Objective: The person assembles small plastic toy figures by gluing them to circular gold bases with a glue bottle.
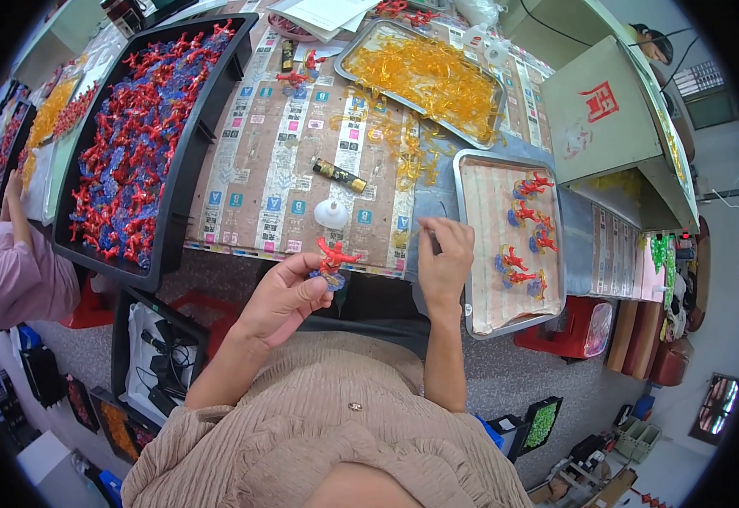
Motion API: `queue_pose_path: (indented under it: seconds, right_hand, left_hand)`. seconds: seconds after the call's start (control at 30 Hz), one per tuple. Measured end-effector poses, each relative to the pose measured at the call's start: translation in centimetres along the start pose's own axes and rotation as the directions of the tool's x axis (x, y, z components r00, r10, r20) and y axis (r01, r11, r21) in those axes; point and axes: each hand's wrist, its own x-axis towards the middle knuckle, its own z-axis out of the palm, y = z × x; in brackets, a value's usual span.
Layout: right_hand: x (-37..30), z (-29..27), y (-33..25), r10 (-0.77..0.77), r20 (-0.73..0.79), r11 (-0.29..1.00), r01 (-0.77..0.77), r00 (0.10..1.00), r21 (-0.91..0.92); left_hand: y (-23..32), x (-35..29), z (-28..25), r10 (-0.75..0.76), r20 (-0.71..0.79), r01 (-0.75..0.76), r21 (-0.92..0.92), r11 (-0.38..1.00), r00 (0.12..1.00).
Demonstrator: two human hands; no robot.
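My left hand (285,296) is closed on a small figurine (332,258), red on top with a clear blue base, near the table's front edge. My right hand (446,258) is raised to its right, by the metal tray's left edge, with thumb and forefinger drawn together. Whatever they may pinch is too small to make out. Just beyond the figurine stands a white squeeze bottle with a small tip (330,214). Behind it lies a black and gold cylinder (338,174). Loose yellow translucent strips (416,157) are scattered on the table.
Several figurines stand on a lined metal tray (469,190) at right. A second metal tray (348,63) holds yellow strips. The black crate (185,161) at left is full of red and blue figurines. A box-like cabinet (615,118) stands at far right. Another person (18,271) sits at left.
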Motion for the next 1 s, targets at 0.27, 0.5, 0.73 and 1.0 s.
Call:
queue_pose_path:
  seconds: [0.27,0.5,0.73,1.0]
  right_hand:
    - [-0.7,-2.0,-1.1,0.332,0.342,0.888,-0.414,0.879,0.203]
    - [-2.7,-2.4,-2.6,0.325,0.528,0.444,-0.619,0.785,0.648]
    - [-4.0,-2.9,-4.7,0.175,0.546,0.537,-0.545,0.819,0.644]
    - [-4.2,-3.8,-5.5,0.250,0.573,0.560,-0.600,0.780,0.572]
  left_hand:
    - [-0.1,0.2,0.8,-0.046,0.015,0.047,-0.023,0.999,0.999]
    - [-0.8,0.3,1.2,0.035,-0.017,-0.032,0.131,0.991,0.999]
    - [-0.9,0.4,2.2,0.175,0.036,-0.175,0.381,0.908,0.984]
    - [-1.2,0.3,2.9,0.306,0.107,-0.305,0.612,0.729,0.946]
